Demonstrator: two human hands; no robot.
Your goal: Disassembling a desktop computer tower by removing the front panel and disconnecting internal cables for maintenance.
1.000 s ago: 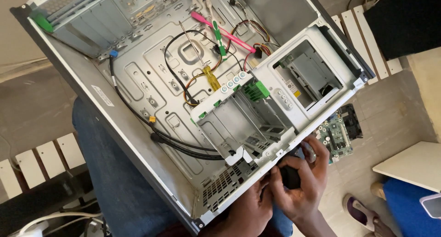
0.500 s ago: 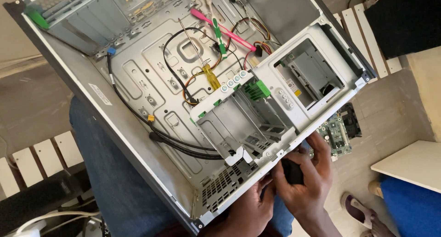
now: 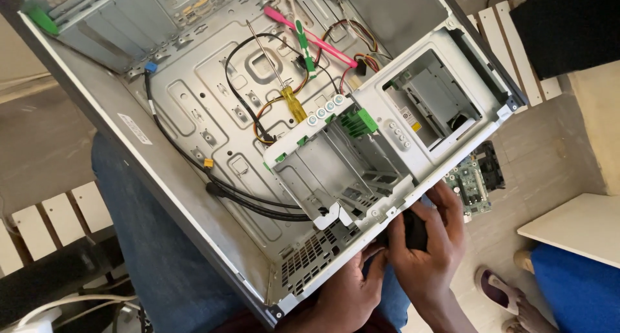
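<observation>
Shifted slightly toward the lower front corner since the earlier frame: both hands, case barely changed. Open grey computer case resting tilted across a denim-clad lap. Yellow-handled screwdriver lying inside among cables. Empty drive cage near the front. Left hand curled against the case's lower edge. Right hand closed around a small black part just beside the front rim. Green circuit board on the floor beyond.

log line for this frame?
left hand on computer case front edge | right hand grips black part | yellow screwdriver inside
</observation>
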